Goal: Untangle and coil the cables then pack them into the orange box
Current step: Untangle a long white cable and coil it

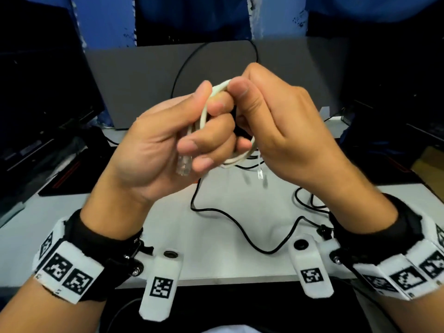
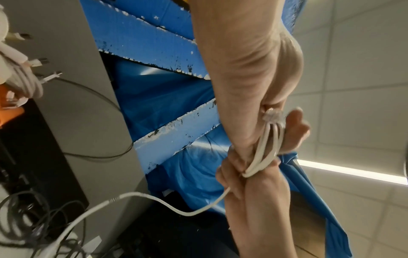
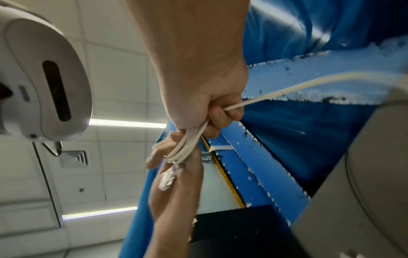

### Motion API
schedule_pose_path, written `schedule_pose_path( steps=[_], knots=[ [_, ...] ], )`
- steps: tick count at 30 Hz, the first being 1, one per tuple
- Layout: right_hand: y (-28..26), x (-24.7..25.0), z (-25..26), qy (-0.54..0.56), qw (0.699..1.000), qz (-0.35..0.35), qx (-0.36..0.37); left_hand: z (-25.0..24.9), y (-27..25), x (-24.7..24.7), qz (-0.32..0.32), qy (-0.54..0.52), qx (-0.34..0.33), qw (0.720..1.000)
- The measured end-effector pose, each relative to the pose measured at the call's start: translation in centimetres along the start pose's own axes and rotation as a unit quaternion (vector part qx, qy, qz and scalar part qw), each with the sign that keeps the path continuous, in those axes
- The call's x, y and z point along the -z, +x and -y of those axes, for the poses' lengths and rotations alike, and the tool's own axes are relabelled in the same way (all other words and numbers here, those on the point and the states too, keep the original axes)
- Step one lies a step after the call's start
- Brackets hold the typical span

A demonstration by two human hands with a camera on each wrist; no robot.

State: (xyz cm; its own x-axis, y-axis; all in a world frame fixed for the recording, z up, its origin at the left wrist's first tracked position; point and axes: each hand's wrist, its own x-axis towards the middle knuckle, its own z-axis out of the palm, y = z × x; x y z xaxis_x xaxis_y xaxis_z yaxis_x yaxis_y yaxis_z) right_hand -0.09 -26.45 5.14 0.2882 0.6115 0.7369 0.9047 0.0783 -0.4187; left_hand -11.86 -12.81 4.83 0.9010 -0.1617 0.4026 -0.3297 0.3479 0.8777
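White cable (image 1: 204, 116): wound in loops, held up between both hands above the middle of the table; a free length trails away in the wrist views.
Table (image 1: 216, 236): white top; grey board stands at its far edge.
Black cable (image 1: 240, 227): lies loose across the table's middle toward the right edge.
Left hand (image 1: 168, 145): fingers curled round the loops; clear plug (image 1: 183, 165) hangs at the palm.
Right hand (image 1: 276, 131): pinches the coil's top.
Wrist bands: square black-and-white code tags, no readable writing.
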Motion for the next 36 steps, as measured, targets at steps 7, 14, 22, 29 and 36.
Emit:
schedule_pose_path(
  steps=[7, 14, 22, 29, 36],
  knots=[
    [0.4, 1.0, -0.4, -0.178, 0.982, 0.061, 0.005, -1.0, -0.4, 0.2, -0.097, 0.223, 0.022, 0.970],
    [0.5, 0.0, -1.3, 0.139, 0.989, 0.043, -0.018, 0.6, 0.6, -0.1, -0.115, 0.201, -0.043, 0.972],
    [0.1, 1.5, -1.1, -0.121, 0.970, 0.208, 0.020, 0.5, -0.2, 1.5, -0.021, 0.160, 0.082, 0.984],
    [1.0, 0.8, -3.0, 0.106, 0.989, 0.103, 0.013, 0.4, 0.7, 0.5, -0.118, 0.106, -0.008, 0.987],
    [1.3, -0.4, -4.7, -0.010, 0.996, 0.081, -0.040, -1.5, 0.4, 1.1, -0.152, -0.015, -0.120, 0.981]
  ],
)
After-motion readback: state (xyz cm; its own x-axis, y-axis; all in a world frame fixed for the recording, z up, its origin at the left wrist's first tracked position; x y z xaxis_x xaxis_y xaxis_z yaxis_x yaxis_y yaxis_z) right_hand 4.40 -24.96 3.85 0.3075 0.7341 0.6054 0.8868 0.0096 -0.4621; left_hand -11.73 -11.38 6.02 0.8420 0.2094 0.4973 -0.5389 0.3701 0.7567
